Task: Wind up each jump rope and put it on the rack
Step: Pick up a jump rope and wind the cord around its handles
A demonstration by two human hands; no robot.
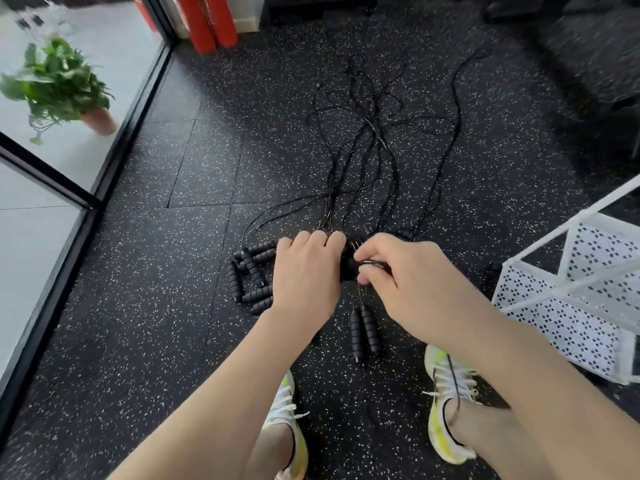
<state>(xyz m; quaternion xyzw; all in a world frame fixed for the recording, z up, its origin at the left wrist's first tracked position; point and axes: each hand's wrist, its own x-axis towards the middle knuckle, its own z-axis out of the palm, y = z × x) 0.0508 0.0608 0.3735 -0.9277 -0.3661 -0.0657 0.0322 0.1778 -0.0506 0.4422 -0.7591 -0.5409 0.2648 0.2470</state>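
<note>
Head cam: crouched over speckled black gym floor, my left hand curls round a dark bundle of rope — fingers wrapped over the top. My right hand pinches a thin black cord btwn thumb & fingers, just beside the left. Two black foam handles dangle below on that cord, near my shoes. More handles lie heaped left of my hands; loose cords sprawl ahead. White perforated rack stands at right — potted plant behind glass, far left.
</note>
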